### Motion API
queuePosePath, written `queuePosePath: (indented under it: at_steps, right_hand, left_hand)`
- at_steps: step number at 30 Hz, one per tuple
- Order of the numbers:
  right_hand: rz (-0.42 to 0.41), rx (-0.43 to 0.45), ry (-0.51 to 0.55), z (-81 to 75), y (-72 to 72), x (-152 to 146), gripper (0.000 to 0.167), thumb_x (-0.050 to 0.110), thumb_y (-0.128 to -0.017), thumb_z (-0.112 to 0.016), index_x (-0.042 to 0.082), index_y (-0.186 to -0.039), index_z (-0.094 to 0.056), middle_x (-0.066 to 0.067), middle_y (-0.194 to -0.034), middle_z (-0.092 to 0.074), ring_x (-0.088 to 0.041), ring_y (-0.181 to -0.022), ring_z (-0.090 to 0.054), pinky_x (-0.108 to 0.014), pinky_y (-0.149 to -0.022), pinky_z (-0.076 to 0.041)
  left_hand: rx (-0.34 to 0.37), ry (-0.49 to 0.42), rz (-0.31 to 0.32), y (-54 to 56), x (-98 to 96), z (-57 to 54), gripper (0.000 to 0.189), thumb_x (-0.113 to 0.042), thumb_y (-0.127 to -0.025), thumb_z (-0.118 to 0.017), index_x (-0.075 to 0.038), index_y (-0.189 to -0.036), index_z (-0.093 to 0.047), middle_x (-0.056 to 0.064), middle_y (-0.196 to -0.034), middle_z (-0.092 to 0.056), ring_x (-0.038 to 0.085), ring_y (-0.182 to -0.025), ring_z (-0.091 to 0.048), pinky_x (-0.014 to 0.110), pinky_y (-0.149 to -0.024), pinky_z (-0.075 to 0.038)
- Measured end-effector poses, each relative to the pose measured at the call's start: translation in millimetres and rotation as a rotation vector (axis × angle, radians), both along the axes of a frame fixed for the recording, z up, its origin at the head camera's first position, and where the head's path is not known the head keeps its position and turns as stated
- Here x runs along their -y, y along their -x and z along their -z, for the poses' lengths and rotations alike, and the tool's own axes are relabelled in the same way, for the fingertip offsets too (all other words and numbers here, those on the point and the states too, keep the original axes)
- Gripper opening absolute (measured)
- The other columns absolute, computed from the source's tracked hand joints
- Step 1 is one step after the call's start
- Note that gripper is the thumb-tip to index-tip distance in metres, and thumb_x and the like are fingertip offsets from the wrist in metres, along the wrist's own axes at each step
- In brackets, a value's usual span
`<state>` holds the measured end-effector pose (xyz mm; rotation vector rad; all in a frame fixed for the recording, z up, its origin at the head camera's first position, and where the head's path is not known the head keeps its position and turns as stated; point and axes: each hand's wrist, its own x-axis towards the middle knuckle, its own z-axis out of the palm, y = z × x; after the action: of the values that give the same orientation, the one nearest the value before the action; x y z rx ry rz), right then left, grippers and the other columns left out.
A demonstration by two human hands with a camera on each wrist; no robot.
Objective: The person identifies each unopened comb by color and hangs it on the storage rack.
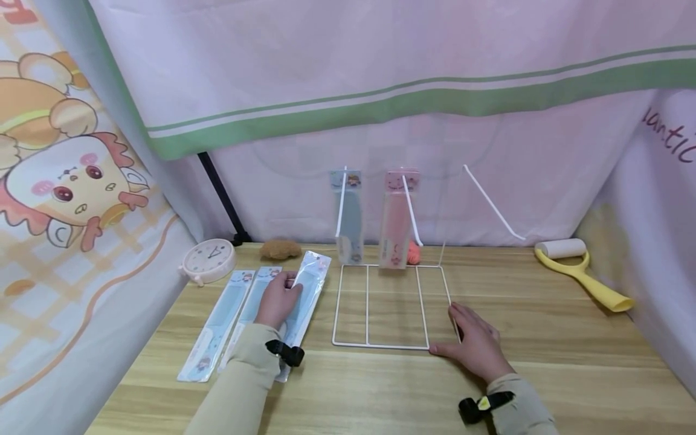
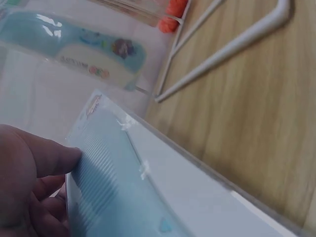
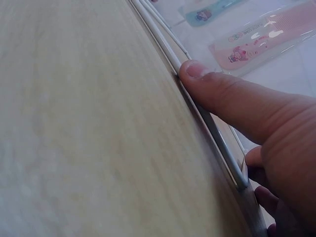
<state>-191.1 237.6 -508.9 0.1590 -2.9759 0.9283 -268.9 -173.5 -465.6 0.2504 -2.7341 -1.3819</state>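
Observation:
My left hand (image 1: 278,301) pinches the edge of a blue comb in a clear packet (image 1: 313,281), thumb on its front face in the left wrist view. This packet is tilted, its top end raised. Two more packaged blue combs (image 1: 215,329) lie to its left, the nearer one partly hidden by the hand. My right hand (image 1: 480,343) holds the front right corner of a white wire rack (image 1: 380,347), thumb on the front bar and fingers at the side. On the rack's hooks hang a packaged blue comb (image 1: 350,220) and a packaged pink comb (image 1: 397,226).
The rack's right hook (image 1: 492,202) juts forward with nothing on it. A pink clock (image 1: 209,261) and a brown lump (image 1: 280,249) stand at the back left. A yellow-handled lint roller (image 1: 589,278) lies at right. Behind the rack hangs a pale curtain (image 1: 293,199).

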Motion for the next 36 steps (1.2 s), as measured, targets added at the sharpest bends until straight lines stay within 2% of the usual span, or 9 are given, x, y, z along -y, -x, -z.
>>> queuePosePath:
  at_steps: [7,12,16,19,21,25,28,31,36]
  right_hand:
    - [-0.001,0.000,-0.004,-0.2,0.0,0,0.114,0.067,-0.068,-0.081,-0.003,-0.149,-0.042,-0.022,-0.158,-0.034,-0.045,-0.144,-0.026,-0.065,-0.104,-0.019]
    - [0.000,0.007,-0.005,-0.4,0.5,0,0.114,0.067,-0.068,-0.081,-0.003,-0.149,-0.042,-0.022,-0.158,-0.034,-0.045,-0.145,-0.026,-0.066,-0.104,-0.019]
    - [0.002,0.021,-0.007,-0.4,1.5,0,0.115,0.068,-0.068,-0.080,-0.003,-0.149,-0.041,-0.022,-0.159,-0.033,-0.044,-0.145,-0.025,-0.066,-0.105,-0.018]
    - [0.001,0.028,-0.006,-0.5,1.8,0,0.114,0.068,-0.069,-0.080,-0.003,-0.149,-0.041,-0.022,-0.159,-0.032,-0.045,-0.145,-0.024,-0.066,-0.105,-0.018]
    - [0.001,0.028,-0.005,-0.6,1.7,0,0.114,0.068,-0.069,-0.080,-0.003,-0.149,-0.041,-0.022,-0.159,-0.032,-0.045,-0.145,-0.024,-0.066,-0.105,-0.017]
    - [-0.002,0.016,-0.002,-0.3,1.1,0,0.114,0.067,-0.069,-0.080,-0.003,-0.149,-0.041,-0.022,-0.159,-0.033,-0.045,-0.145,-0.025,-0.067,-0.105,-0.017]
    - [-0.003,0.005,0.001,0.4,0.5,0,0.114,0.067,-0.069,-0.081,-0.003,-0.149,-0.042,-0.022,-0.158,-0.033,-0.045,-0.145,-0.025,-0.067,-0.106,-0.017]
    - [-0.005,-0.003,0.003,0.7,-0.2,0,0.113,0.067,-0.069,-0.081,-0.003,-0.149,-0.042,-0.022,-0.158,-0.034,-0.045,-0.145,-0.026,-0.067,-0.106,-0.017]
    - [-0.005,-0.004,0.005,-0.8,-1.0,0,0.113,0.066,-0.069,-0.081,-0.004,-0.149,-0.042,-0.023,-0.158,-0.034,-0.045,-0.145,-0.026,-0.067,-0.105,-0.018]
  left_hand:
    - [-0.050,-0.098,-0.021,-13.7,-5.8,-10.1,0.039,-0.015,-0.097,-0.058,-0.004,-0.134,-0.057,0.015,-0.117,-0.061,0.029,-0.110,-0.055,0.045,-0.099,-0.043]
    - [-0.044,-0.201,-0.059,-23.2,-11.4,-18.9,0.036,-0.013,-0.097,-0.059,-0.007,-0.133,-0.057,0.014,-0.116,-0.061,0.027,-0.109,-0.054,0.042,-0.096,-0.043]
    - [-0.008,-0.295,-0.071,-29.8,-13.5,-27.6,0.033,-0.014,-0.099,-0.059,-0.012,-0.131,-0.056,0.011,-0.115,-0.060,0.024,-0.108,-0.053,0.037,-0.093,-0.042]
    - [-0.003,-0.359,-0.045,-36.8,-12.4,-35.6,0.030,-0.013,-0.099,-0.060,-0.015,-0.129,-0.055,0.010,-0.115,-0.060,0.023,-0.106,-0.053,0.035,-0.090,-0.042]
    - [-0.029,-0.383,-0.004,-41.8,-11.1,-40.9,0.030,-0.011,-0.099,-0.060,-0.014,-0.128,-0.055,0.011,-0.112,-0.061,0.023,-0.103,-0.053,0.033,-0.087,-0.042]
    - [-0.075,-0.403,0.077,-51.2,-8.9,-50.1,0.028,-0.009,-0.098,-0.061,-0.013,-0.125,-0.055,0.009,-0.103,-0.061,0.020,-0.090,-0.054,0.028,-0.073,-0.044]
    - [-0.080,-0.437,0.125,-58.3,-8.5,-56.7,0.027,-0.007,-0.099,-0.060,-0.012,-0.124,-0.054,0.010,-0.104,-0.060,0.018,-0.084,-0.056,0.026,-0.066,-0.047]
    - [-0.060,-0.462,0.152,-63.9,-8.5,-63.2,0.025,-0.007,-0.099,-0.059,-0.012,-0.123,-0.053,0.012,-0.112,-0.059,0.021,-0.090,-0.060,0.030,-0.072,-0.052]
    - [-0.022,-0.448,0.167,-72.1,-9.0,-74.6,0.022,-0.010,-0.101,-0.057,-0.015,-0.122,-0.052,0.012,-0.125,-0.056,0.027,-0.102,-0.062,0.038,-0.082,-0.055]
